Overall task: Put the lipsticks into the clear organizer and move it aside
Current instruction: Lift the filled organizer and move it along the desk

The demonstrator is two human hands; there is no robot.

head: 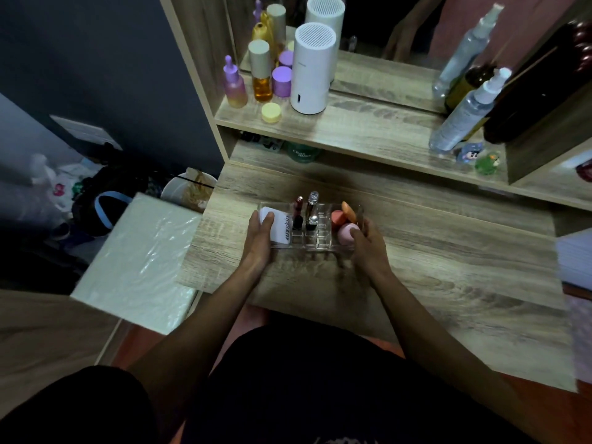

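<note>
The clear organizer [322, 241] sits on the wooden desk [416, 267], held at both ends. My left hand [259, 240] grips its left end, the thumb over a white tube [282, 227] lying in it. Against the right end my right hand [368, 248] is closed, the thumb on a pink sponge [346, 235]. Two lipsticks stand upright in the middle slots: a dark red one [298, 213] and a silver and black one [312, 211]. Orange sponges [342, 216] sit in the right compartment.
The raised shelf [368, 129] behind holds purple and amber bottles [261, 75], a white cylinder device [312, 68], a yellow jar [271, 112], spray bottles [464, 116] and small figurines [480, 157]. A white cushioned stool [137, 261] stands left of the desk. A stack of paper [576, 257] lies at the right edge.
</note>
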